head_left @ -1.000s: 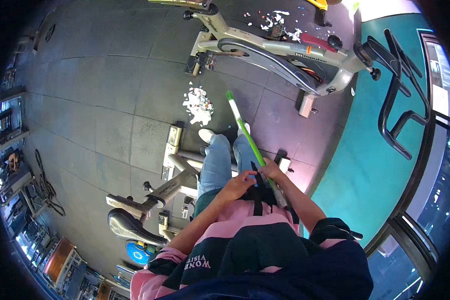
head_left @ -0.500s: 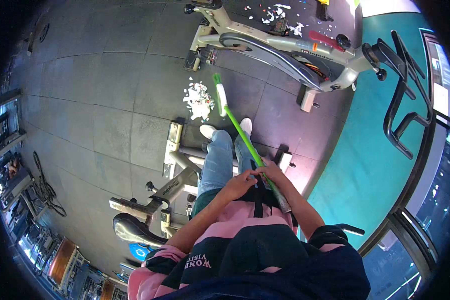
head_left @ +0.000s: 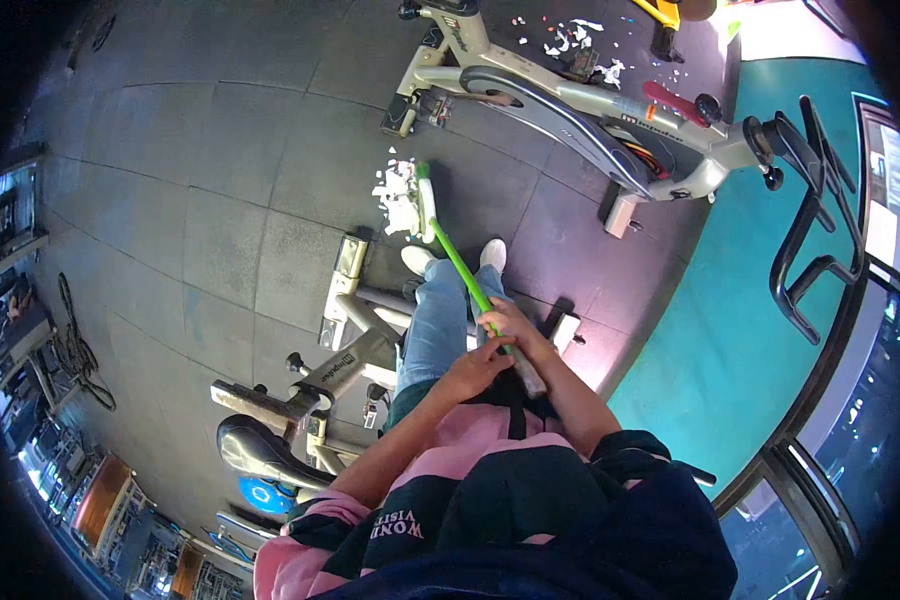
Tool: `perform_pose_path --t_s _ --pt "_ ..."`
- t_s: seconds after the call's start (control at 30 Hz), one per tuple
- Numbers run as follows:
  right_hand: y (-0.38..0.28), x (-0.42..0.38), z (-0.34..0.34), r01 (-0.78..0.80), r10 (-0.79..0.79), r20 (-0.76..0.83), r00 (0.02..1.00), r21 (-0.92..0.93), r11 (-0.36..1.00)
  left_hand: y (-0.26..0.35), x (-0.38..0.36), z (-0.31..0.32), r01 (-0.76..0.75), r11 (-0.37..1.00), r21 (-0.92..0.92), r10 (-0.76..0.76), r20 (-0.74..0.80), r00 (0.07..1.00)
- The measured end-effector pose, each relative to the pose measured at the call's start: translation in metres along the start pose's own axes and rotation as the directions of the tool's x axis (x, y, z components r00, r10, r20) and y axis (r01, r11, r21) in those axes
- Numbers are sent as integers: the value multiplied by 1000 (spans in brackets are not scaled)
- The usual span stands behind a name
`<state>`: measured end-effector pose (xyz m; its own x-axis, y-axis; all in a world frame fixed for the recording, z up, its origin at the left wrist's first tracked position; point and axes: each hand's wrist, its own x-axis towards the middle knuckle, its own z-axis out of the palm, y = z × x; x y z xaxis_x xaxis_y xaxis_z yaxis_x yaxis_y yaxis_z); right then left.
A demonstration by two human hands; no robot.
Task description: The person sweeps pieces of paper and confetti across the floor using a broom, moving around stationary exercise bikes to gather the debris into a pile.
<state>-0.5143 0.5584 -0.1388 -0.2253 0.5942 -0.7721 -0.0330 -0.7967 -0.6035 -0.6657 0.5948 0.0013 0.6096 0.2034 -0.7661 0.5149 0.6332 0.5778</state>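
Note:
A broom with a bright green handle slants from my waist down to the floor. Its white head with green bristles touches the right side of a pile of white scraps. My right hand is wrapped round the handle. Just below it, my left hand closes its fingers on the same handle, near the grey end part. My white shoes stand on the dark floor just short of the pile.
An exercise bike stands ahead, with more white scraps beyond it. Another bike stands to my left, its base bar running behind my legs. A teal strip and windows lie on the right. A dark rope lies far left.
The broom head has moved left against the pile, pushing scraps together. My right hand has shifted left and forward with the handle; my left hand now grips it too.

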Motion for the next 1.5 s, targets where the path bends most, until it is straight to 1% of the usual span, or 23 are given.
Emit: perform_pose_path --t_s 0.07,0.1,0.13,0.2,0.27,0.4,0.5,0.6,0.67,0.73,0.87,0.93,1.0,1.07,1.13,1.17,1.2,1.23,1.27,1.3,1.33,1.43,1.5 --pt "-48 -27 0 -113 103 -94 990 -107 988 2 0 2 -39 996 -80 41 21 999" --pt "-54 -30 -3 -161 111 -188 976 -278 947 3 0 4 -70 985 -159 78 43 996" --pt "-59 -31 -7 -162 111 -187 976 -285 945 7 -2 4 -74 984 -164 81 40 996" --pt "-72 -24 -18 -73 -116 -273 955 -596 800 16 -6 5 -87 979 -186 89 1 996" --pt "-111 3 -19 -302 119 -325 938 -602 739 12 -4 4 -103 973 -205 105 -1 994" --pt "-121 96 -21 -358 -3 -423 906 -770 529 5 -11 -5 -39 960 -277 55 53 997" --pt "-132 130 5 -236 -92 -301 949 -873 427 -11 -10 -9 -24 937 -350 40 39 998" --pt "-106 141 32 -284 -95 -356 930 -855 433 -12 -11 -9 -89 941 -327 79 -43 996" --pt "-105 126 41 -276 -67 -340 938 -850 450 -14 -10 -11 -95 940 -329 88 -36 995" --pt "-103 106 35 -202 6 -214 977 -913 355 -10 -11 -13 -105 939 -327 102 -29 994" --pt "-86 53 4 -136 -70 -188 980 -880 455 4 -12 -18 -49 963 -264 56 20 998" --pt "-71 31 -6 -202 22 -233 972 -787 582 1 -11 -17 -48 973 -226 53 14 998" --pt "-69 3 -7 -189 21 -235 972 -723 665 -1 -9 -16 -148 975 -165 141 -56 988" --pt "-69 -6 -4 -174 18 -237 971 -654 737 -16 3 -9 -121 980 -156 113 -57 992" --pt "-66 -4 5 -242 122 -267 956 -484 841 -25 8 -5 -91 984 -150 83 -55 995" --pt "-69 -1 9 -216 190 -143 971 -197 956 -26 7 -6 -189 975 117 201 -98 975" --pt "-70 8 15 -218 192 -146 970 -195 956 -28 6 -7 -262 888 378 324 -109 940" --pt "-68 18 21 -177 174 -62 983 -49 983 -25 5 -10 -262 888 379 323 -107 941" --pt "-67 29 29 -144 143 20 990 101 984 -20 3 -16 -85 994 72 96 -167 981" --pt "-66 41 38 -147 145 24 989 103 984 -18 2 -21 103 963 -247 -144 -154 978" --pt "-65 52 48 -146 142 43 989 111 983 -24 3 -25 109 963 -248 -150 -155 976" --pt "-65 77 75 -163 159 49 986 108 981 -75 21 -30 82 771 -632 -199 -116 973" --pt "-78 77 85 -156 152 53 987 79 985 -59 8 -34 54 758 -650 -168 -114 979"
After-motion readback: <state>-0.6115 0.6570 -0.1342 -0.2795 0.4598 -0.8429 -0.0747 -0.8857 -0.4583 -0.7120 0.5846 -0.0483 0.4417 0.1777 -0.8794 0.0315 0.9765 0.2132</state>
